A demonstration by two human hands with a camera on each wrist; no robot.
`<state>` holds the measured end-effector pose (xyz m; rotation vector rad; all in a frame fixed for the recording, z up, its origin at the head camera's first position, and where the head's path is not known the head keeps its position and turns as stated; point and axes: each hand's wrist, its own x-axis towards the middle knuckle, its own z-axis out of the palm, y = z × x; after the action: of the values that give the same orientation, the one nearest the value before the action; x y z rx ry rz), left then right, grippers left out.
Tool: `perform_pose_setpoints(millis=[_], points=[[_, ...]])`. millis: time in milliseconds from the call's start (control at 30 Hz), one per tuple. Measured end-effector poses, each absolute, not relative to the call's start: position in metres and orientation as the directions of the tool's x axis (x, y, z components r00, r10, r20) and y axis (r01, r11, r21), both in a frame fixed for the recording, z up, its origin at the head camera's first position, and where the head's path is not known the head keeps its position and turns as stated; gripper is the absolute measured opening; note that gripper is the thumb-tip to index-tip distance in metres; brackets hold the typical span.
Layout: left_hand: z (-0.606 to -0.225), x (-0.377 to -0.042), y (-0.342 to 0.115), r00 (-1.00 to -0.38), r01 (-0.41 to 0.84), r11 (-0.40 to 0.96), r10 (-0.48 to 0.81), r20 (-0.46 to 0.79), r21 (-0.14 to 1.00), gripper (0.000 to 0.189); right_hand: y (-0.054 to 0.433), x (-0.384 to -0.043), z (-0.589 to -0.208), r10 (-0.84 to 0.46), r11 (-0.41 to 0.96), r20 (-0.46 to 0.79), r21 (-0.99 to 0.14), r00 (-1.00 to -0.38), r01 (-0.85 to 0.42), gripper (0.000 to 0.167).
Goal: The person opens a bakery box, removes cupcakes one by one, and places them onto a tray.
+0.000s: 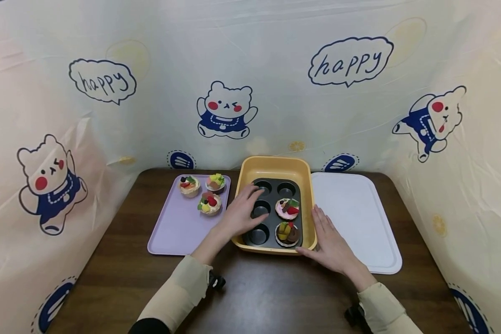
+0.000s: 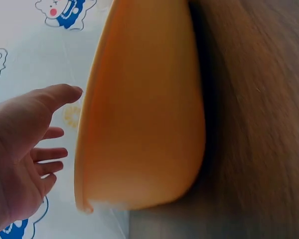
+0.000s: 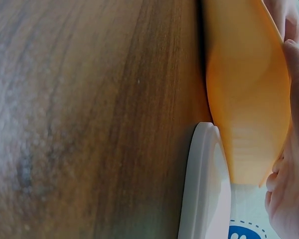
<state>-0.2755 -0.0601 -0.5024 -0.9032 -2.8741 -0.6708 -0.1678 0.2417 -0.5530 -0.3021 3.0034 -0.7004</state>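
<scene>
1. Over the left side of the tin point(image 1: 274, 190) hung the left hand point(image 1: 239, 212), its fingers loosely bent and spread, apparently holding nothing; whether a fingertip touched the metal could not be told.
2. Across from it, the right hand point(image 1: 330, 243) lay along the right wall of the tub point(image 1: 275, 160), fingers straight, thumb at the near corner. It held no cake and seemed to be steadying the tub.
3. The step in hand looked like work on the tin's fill, with cakes passing between it and the purple tray point(image 1: 179, 232); which way they went, the views did not settle.
4. To the right of the left fingers, seated upright in the tin, were the pink cake point(image 1: 287, 209) and, nearer the person, the brown cake point(image 1: 287, 234).
5. Beneath and around those fingers were the bare cups point(image 1: 259, 235): three down the left row, one at the far right.
6. On the left hand's outer side, apart from it, three cakes point(image 1: 210, 204) stood on the tray's far part.
7. If filling was meant, the next move probably called for a leftward reach, a light pinch on a cake's sides below the topping, and a level lowering.
8. Just beyond the right fingers, beside the tub, lay the white tray point(image 1: 355, 213).
</scene>
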Motion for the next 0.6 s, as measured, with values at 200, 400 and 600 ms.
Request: perform_pose_setpoints(millis=[200, 400, 600], points=[[-0.507, -0.284, -0.042, -0.822, 0.538, 0.718, 0.563, 0.085, 0.442, 0.078, 0.242, -0.167, -0.551, -0.204, 0.893, 0.010, -0.409, -0.979, -0.190, 0.132], [-0.514, -0.290, -0.033, -0.818, 0.510, 0.708, 0.575, 0.020, 0.488, 0.078, 0.241, -0.166, -0.550, -0.206, 0.895, 0.008, -0.403, -0.978, -0.192, 0.132], [-0.540, -0.311, -0.028, -0.781, 0.545, 0.661, 0.624, 0.025, 0.515, 0.081, 0.241, -0.168, -0.549, -0.212, 0.894, 0.015, -0.401, -0.977, -0.201, 0.132]])
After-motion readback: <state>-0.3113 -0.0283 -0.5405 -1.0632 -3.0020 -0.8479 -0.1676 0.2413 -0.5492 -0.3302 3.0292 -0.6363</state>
